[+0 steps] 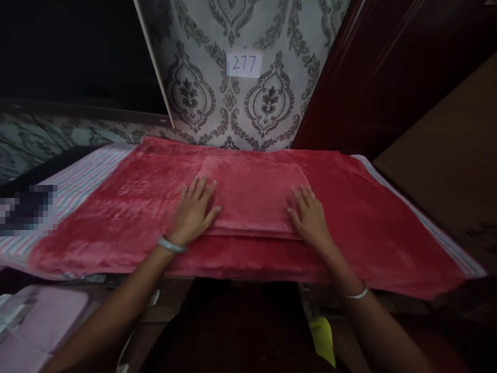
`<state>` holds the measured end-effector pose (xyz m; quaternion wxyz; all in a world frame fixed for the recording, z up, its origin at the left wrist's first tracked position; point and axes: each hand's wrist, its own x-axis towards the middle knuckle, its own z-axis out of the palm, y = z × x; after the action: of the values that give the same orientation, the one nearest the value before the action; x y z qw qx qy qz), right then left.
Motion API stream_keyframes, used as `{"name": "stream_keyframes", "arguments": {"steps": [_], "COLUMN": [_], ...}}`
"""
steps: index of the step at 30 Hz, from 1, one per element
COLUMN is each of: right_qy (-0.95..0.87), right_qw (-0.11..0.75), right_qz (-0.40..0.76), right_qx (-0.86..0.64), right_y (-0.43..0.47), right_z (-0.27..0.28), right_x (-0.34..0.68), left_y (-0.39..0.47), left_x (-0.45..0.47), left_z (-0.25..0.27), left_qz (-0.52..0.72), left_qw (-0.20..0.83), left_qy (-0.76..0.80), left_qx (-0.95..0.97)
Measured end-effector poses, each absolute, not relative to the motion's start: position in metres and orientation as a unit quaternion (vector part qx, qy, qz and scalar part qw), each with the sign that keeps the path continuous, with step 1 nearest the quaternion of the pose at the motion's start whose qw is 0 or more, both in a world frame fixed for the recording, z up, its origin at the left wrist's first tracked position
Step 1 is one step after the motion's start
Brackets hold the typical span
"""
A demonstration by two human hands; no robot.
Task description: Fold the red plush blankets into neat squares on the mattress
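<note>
A folded pink-red plush cloth [254,199] lies in the middle of a larger red plush blanket [373,223] spread over the table. My left hand [194,210] rests flat at the folded cloth's left edge, fingers stretched out and thumb apart. On the opposite side, my right hand [310,215] lies palm down over the right edge, its fingers also extended. Neither hand grips anything. The cloth's front edge shows stacked layers between my two wrists.
Beneath the blanket a striped cloth [83,181] shows at both ends. A dark screen [77,57] stands at the back left. A dark red panel [361,72] and brown board [446,150] lean at right. A paper label [244,64] is on the wall.
</note>
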<state>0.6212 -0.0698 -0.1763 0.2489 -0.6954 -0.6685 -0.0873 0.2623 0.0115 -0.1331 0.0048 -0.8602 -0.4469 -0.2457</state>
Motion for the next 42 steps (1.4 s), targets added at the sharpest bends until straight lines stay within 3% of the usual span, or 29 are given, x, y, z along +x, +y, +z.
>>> {"name": "stream_keyframes", "arguments": {"steps": [4,10,26,32,42], "right_qy": [-0.681,-0.670,-0.705,-0.614,-0.601], "right_qw": [0.144,0.139,0.213,0.331,0.377], "right_qz": [-0.076,-0.086,-0.111,-0.144,-0.106], "right_qx": [-0.714,-0.724,-0.667,-0.702,-0.697], "right_y": [-0.075,-0.080,-0.128,-0.125,-0.112], "right_z": [-0.185,-0.198,-0.224,-0.251,-0.254], "right_x": [0.592,0.591,0.614,0.618,0.622], "left_y": [0.006,0.012,0.016,0.009,0.004], "left_x": [0.273,0.264,0.221,0.206,0.210], "left_z": [-0.154,-0.174,-0.197,-0.213,-0.216], "left_qz": [-0.155,-0.154,-0.244,-0.267,-0.302], "left_qw": [0.021,0.031,0.049,0.068,0.086], "left_qy": [-0.460,-0.447,-0.374,-0.378,-0.418], "left_qx": [-0.874,-0.881,-0.893,-0.884,-0.852]}}
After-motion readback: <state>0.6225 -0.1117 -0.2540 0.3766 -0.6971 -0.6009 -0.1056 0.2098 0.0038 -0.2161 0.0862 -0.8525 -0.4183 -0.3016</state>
